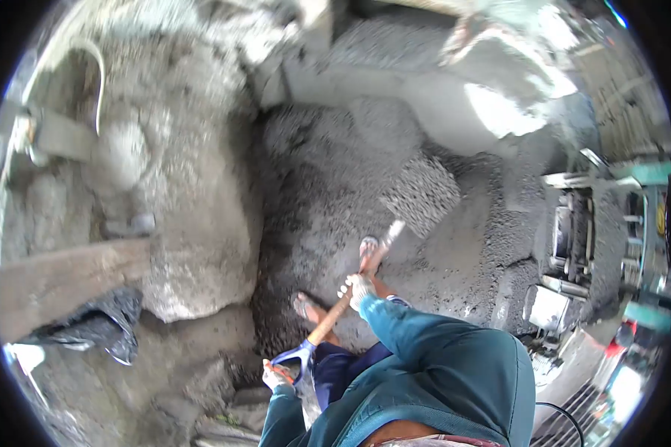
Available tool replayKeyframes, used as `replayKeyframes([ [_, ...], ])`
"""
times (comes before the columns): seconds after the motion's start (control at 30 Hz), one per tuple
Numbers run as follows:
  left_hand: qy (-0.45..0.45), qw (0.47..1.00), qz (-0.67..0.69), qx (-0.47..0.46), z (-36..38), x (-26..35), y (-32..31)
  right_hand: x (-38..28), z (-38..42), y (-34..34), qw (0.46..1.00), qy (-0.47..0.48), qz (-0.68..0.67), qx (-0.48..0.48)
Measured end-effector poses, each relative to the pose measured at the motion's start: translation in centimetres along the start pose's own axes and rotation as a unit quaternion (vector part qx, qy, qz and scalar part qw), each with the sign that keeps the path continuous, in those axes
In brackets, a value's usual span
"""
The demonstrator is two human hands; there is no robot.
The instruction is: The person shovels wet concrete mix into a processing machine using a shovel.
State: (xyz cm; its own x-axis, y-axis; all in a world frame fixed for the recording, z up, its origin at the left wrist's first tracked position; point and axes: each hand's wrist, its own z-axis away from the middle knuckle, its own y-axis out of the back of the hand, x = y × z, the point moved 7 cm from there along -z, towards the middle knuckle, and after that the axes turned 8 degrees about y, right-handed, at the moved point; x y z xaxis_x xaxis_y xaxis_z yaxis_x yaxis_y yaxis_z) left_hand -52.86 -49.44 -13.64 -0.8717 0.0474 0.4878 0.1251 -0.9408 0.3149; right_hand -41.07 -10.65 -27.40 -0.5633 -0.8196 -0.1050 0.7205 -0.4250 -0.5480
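Note:
A shovel with a wooden shaft (326, 322) slants up to the right across the view. My left hand (277, 375), in a light glove, is closed round its blue and orange handle (298, 357) at the lower end. Further up the shaft, my right hand (359, 289), also gloved, wraps round the wood. The shovel's blade carries a heap of grey, gravelly mix (423, 194), which hides most of the metal. Below it lies the wet grey floor (335, 179). My feet in sandals stand beside the shaft.
A large pale block (201, 231) rises on the left, with a wooden plank (67, 279) and a black plastic bag (112, 324) near it. A low concrete wall (343, 86) runs along the top. Machinery with a metal frame (572, 231) stands at the right.

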Motion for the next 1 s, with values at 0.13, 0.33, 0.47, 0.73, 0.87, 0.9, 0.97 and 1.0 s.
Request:
replayKeyframes([
  [0.13, 0.092, 0.983, -0.056, -0.148, 4.3, 2.9, -14.4, -15.9, 5.8, -5.5, 0.985, 0.156, -0.032, 0.067],
  [0.33, -0.22, 0.841, -0.074, -0.489, 30.9, 16.5, -45.1, -45.4, 22.9, -26.1, 0.902, 0.4, -0.059, -0.148],
  [0.47, -0.472, 0.631, -0.037, -0.615, 58.3, 22.7, -54.2, -66.0, 34.2, -31.6, 0.753, 0.608, -0.082, -0.239],
  [0.73, -0.787, -0.07, -0.118, -0.602, 82.8, 8.2, -45.3, -75.2, 49.7, -16.9, 0.705, 0.684, -0.073, -0.172],
  [0.87, -0.794, -0.026, -0.197, -0.575, 69.0, 3.1, -44.6, -64.4, 46.7, -13.8, 0.73, 0.683, -0.04, -0.006],
  [0.9, -0.774, -0.002, -0.227, -0.591, 65.5, 4.1, -44.1, -63.2, 43.2, -12.5, 0.747, 0.644, 0.002, -0.164],
  [0.97, -0.731, 0.051, -0.282, -0.619, 58.5, 6.2, -43.0, -54.4, 42.5, -16.5, 0.769, 0.619, -0.041, -0.154],
  [1.0, -0.718, 0.098, -0.322, -0.609, 56.3, 9.0, -41.7, -50.1, 42.1, -18.5, 0.771, 0.615, -0.025, -0.161],
])
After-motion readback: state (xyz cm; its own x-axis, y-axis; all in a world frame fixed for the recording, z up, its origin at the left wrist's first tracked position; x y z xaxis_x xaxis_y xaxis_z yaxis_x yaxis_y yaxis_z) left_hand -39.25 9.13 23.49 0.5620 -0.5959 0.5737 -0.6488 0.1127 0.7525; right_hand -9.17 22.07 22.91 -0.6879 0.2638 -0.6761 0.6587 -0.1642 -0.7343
